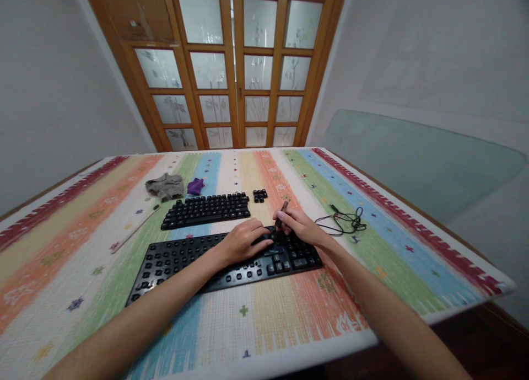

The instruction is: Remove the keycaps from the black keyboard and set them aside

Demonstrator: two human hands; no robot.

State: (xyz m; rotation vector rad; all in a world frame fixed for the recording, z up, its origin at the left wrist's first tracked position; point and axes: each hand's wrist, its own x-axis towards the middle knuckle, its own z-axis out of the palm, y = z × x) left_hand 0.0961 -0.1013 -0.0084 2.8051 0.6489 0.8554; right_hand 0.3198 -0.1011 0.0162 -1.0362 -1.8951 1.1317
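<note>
- My left hand (pixel 247 241) lies over the keyboard (pixel 165 258), fingers and thumb spread on it.
- My right hand (pixel 294 223) grips a slim dark tool (pixel 283 208), tilted, its tan end pointing up, above the keyboard's right part.
- Keys are off across the keyboard's left side; many remain at its right end.
- Just beyond it I see a large block of loose keycaps (pixel 206 210), with a small cluster (pixel 259 196) to its right.
- Left of these lie a brush (pixel 136 229), a gray cloth (pixel 166 187) and a purple cloth (pixel 195 186).
- A black cable (pixel 351 221) lies coiled to my right on the striped tablecloth (pixel 243 336).
</note>
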